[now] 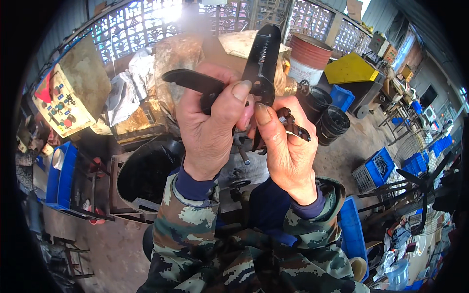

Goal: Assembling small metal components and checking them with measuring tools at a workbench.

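In front of me I hold up a black metal tool part (266, 63), a long plate with a rounded end and a toothed slot; its exact kind is unclear. The thumb and fingers of my left hand (207, 122) are closed on its lower end. A flat black metal piece (190, 79) also sticks out leftward from this hand. My right hand (290, 156) presses close beside it, thumb against the bottom of the toothed part. Small dark metal pieces (294, 128) show between its curled fingers. The fingers hide where the pieces meet.
A black basin (146, 171) stands at left, near a blue tray (59, 173) and a control panel (63, 105) with knobs. Black buckets (333, 126) and a red-and-white drum (310, 54) are ahead right. A fan (422, 180) and a blue bin (352, 234) are at right.
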A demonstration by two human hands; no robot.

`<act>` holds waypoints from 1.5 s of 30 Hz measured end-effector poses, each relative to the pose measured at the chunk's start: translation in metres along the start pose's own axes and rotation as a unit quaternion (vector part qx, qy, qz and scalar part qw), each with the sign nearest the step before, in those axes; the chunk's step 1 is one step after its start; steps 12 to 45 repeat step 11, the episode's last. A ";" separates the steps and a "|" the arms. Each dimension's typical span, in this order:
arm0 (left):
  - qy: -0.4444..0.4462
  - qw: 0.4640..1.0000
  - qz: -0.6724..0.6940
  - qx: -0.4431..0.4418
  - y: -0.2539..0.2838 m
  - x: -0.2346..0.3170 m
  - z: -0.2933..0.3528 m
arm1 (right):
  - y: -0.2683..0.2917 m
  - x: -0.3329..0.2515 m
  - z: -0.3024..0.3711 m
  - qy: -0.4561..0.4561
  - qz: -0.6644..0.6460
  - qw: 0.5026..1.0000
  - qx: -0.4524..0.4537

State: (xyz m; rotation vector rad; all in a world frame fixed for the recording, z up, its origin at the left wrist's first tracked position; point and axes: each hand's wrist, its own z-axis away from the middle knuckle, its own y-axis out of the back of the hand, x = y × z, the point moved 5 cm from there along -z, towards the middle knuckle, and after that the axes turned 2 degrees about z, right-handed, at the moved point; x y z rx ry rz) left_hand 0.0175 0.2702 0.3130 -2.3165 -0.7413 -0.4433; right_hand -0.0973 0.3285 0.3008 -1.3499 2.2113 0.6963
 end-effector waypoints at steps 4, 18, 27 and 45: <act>-0.012 1.000 0.004 -0.010 0.002 0.004 0.001 | -0.003 -0.003 -0.001 0.017 0.018 1.000 -0.014; 0.005 1.000 0.013 0.000 0.010 0.000 0.005 | -0.008 0.007 0.003 0.019 0.021 0.999 -0.021; 0.005 1.000 0.013 0.000 0.010 0.000 0.005 | -0.008 0.007 0.003 0.019 0.021 0.999 -0.021; 0.005 1.000 0.013 0.000 0.010 0.000 0.005 | -0.008 0.007 0.003 0.019 0.021 0.999 -0.021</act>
